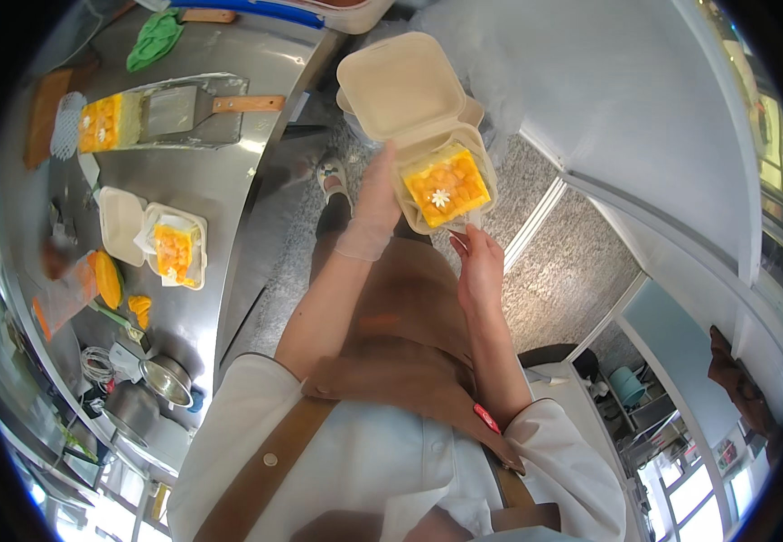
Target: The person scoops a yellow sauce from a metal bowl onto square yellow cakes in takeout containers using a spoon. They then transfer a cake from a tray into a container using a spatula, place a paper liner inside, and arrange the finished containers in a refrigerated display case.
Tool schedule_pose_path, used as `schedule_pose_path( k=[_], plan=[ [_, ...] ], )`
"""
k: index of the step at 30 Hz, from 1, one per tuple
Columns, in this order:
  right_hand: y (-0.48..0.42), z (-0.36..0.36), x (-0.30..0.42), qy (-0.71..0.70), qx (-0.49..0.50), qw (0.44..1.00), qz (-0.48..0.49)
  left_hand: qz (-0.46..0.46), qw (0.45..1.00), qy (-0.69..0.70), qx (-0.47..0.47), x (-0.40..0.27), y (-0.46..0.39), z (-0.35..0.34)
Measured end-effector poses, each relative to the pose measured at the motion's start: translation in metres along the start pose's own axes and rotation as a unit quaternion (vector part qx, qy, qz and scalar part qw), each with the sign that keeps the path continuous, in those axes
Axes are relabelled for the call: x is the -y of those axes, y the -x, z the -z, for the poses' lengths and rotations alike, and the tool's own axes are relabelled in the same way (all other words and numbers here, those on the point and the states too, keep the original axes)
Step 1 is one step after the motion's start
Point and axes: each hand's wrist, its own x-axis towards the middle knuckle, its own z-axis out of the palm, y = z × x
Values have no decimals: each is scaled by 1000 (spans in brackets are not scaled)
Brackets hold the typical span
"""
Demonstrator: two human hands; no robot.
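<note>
An open beige takeaway clamshell box [401, 85] is held up before me, its lid tipped back away from me. Inside, on a paper liner, sits a square slice of cake [446, 184] topped with orange fruit cubes and a small white flower. My left hand [376, 196], in a clear glove, grips the box's left side near the hinge. The fingers of my right hand [481, 264], which looks bare, pinch the near right edge of the box or the liner there; I cannot tell which.
A steel counter [181, 176] runs along the left. On it are a second clamshell box [122, 225] with a fruit-topped cake slice [173, 251], a larger cake piece [103, 122], a wooden-handled spatula [249, 103], a cut mango [109, 280], a green cloth [154, 39] and a steel bowl [164, 383].
</note>
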Motion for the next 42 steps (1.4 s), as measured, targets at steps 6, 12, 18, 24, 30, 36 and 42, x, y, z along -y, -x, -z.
schedule_pose_path(
  k=[6,12,18,24,30,36,42],
  plan=[
    [42,0,32,-51,30,998,31,-40,998,20,49,-12,42,-18],
    [85,2,50,8,95,993,70,-64,993,83,60,-43,102,-28],
    [145,-21,54,55,166,981,82,-110,989,59,84,-89,166,-18],
    [217,-51,39,180,276,936,120,-205,971,99,77,-151,242,18],
    [241,-95,22,250,339,876,234,-255,955,153,-14,-214,315,84],
    [145,-175,-74,243,406,876,92,-334,915,167,-154,-251,384,155],
    [103,-258,-151,250,401,881,34,-394,873,192,-215,-254,431,206]
  ],
)
